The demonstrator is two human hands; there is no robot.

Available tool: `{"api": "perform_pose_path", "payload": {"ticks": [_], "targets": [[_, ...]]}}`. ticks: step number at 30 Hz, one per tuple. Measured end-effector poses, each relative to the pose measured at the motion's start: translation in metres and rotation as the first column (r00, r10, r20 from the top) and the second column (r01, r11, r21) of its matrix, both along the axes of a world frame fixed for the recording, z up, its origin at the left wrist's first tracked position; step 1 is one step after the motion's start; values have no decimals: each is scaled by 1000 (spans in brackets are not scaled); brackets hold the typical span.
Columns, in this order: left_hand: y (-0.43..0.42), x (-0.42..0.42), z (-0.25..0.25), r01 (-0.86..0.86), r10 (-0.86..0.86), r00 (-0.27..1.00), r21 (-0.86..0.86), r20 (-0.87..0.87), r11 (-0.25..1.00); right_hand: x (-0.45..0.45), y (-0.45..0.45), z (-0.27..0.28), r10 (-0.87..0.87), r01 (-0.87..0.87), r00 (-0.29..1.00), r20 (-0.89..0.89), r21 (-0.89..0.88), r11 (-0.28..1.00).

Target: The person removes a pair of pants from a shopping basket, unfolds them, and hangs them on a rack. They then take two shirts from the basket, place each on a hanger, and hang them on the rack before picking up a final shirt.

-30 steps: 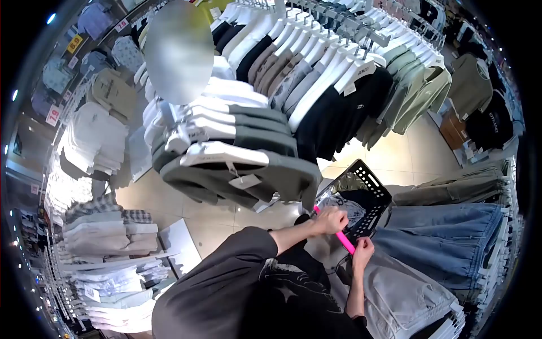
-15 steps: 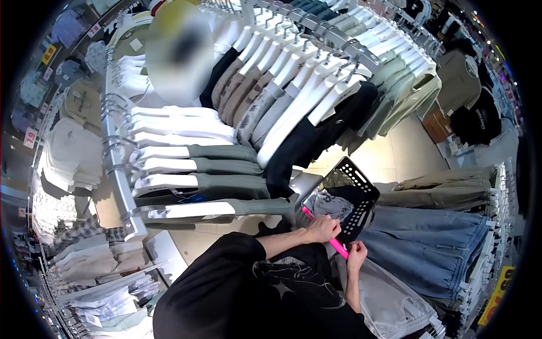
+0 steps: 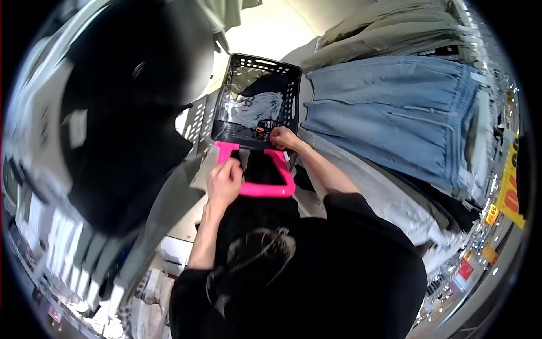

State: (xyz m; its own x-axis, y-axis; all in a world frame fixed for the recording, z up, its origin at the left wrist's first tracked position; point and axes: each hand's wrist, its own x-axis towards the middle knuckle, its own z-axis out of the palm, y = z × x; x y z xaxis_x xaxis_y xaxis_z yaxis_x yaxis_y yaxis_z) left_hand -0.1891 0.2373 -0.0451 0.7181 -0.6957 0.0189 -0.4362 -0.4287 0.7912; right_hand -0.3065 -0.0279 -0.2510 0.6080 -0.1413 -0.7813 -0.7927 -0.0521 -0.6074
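A black perforated shopping basket stands in front of me, its pink handle folded toward my body. My left hand is closed at the handle's left bar and appears to grip it. Over the near rim, my right hand makes a closed fist; what it holds, if anything, is hidden. Right beside its fingers is a small dark item with orange marks. A white printed garment lies in the basket, with dark and olive cloth behind it.
Blue denim trousers hang to the right, between olive trousers and pale grey ones. Close on the left hangs a large black garment. White hangers with garments line the lower left. Pale floor shows beyond the basket.
My view has turned down and to the right, bringing the basket to the centre. The handle now lies toward me. My right hand has gone from the handle to the basket's near rim.
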Motion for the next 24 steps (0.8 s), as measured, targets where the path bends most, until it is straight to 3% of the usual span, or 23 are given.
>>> {"api": "perform_pose_path", "payload": {"ticks": [2, 3, 5, 6, 10, 13, 14, 17, 21, 24], "targets": [[-7, -1, 7, -76, 87, 992, 108, -95, 991, 12, -27, -93, 291, -295, 956, -47, -163, 942], [-8, 0, 12, -50, 67, 994, 179, -92, 983, 21, -38, -128, 468, -469, 881, -71, -261, 844], [-12, 4, 7, -46, 46, 999, 150, 1, 988, 52, -41, -148, 425, -493, 866, -264, -307, 814], [-21, 6, 12, -67, 75, 996, 149, -50, 987, 68, -44, -161, 393, -509, 847, -359, -330, 795], [-25, 11, 3, -75, 90, 992, 170, -84, 983, 109, -62, -278, 438, -595, 793, -424, -383, 707], [-25, 3, -2, -136, 175, 976, 261, -132, 956, 128, -71, -307, 478, -662, 745, -465, -429, 615], [-28, 6, -1, -111, 155, 979, 289, -135, 951, 130, -70, -321, 515, -706, 697, -499, -355, 612], [-30, 11, 3, -83, 140, 978, 336, -152, 938, 123, -59, -342, 518, -604, 698, -494, -19, 797], [-28, 12, 4, -67, 116, 979, 269, -169, 961, 104, -40, -298, 453, -560, 795, -403, -201, 804], [-31, 13, 8, -84, 120, 976, 196, -181, 977, 91, -43, -294, 422, -458, 889, -179, -360, 813]]}}
